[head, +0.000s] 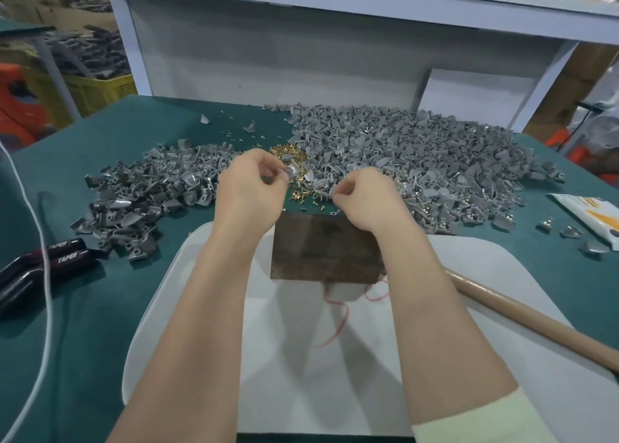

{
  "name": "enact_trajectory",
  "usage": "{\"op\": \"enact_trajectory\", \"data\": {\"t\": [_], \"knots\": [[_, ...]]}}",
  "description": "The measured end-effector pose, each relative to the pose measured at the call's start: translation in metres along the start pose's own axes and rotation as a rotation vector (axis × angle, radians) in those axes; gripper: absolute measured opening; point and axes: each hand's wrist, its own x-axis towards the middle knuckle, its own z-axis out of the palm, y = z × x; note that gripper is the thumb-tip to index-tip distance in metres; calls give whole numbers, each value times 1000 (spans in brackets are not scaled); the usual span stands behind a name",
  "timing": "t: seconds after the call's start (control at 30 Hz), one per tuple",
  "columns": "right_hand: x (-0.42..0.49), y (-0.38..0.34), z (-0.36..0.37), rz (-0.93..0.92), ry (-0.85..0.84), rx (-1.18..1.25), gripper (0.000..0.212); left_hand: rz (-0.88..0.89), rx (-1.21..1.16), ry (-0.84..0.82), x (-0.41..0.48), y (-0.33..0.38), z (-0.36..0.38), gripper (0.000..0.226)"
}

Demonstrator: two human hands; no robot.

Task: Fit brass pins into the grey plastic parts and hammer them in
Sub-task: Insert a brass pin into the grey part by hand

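Green-covered workbench (100, 342) backed by a white shelf frame (124, 40), with a dark wooden block (325, 248) on a white mat (294, 375) at the near middle. Far left of the block, black tool handles (63, 261) crossed by a white cord (47, 295). Left of and beyond the block, a smaller heap (140, 194) of grey plastic parts. Just beyond the block's left corner, the left hand (249, 187), raised, pinching one grey part (292, 171) between thumb and fingertips. Straight beyond the block, a loose scatter of brass pins (289, 152). Over the block's far right corner, the right hand (365, 201), fingers curled and tips pinched together; anything between them too small to tell. Right of and beyond the block, a much larger heap (418, 161) of the same grey parts. Right of the block, a wooden handle (522, 315) slanting across the mat's edge; farther right, a white and orange packet (589, 218)
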Motion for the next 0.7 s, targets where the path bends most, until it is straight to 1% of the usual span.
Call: {"op": "enact_trajectory", "data": {"t": [0.07, 0.2, 0.3, 0.43, 0.57, 0.6, 0.7], "knots": [[13, -10, 11, 10, -56, -42, 17, -18, -33, 87, 1, -2, 0, 2], [33, -29, 39, -8, -153, -99, 21, -18, -85, 191, 2, -4, 2, 3], [46, -40, 52, -15, -203, -165, 27, -27, -148, 238, 3, -3, 1, 3], [58, -50, 59, 34, -268, -232, 36, -38, -166, 246, 3, -2, 2, 2], [65, -55, 67, 10, -362, -229, 46, -25, -183, 233, 1, 0, 4, 1], [66, -57, 68, -4, -382, -224, 46, -22, -193, 227, 1, 1, 4, 1], [65, -59, 71, 3, -415, -30, 39, -18, -212, 188, 0, 4, 4, 4]]}}
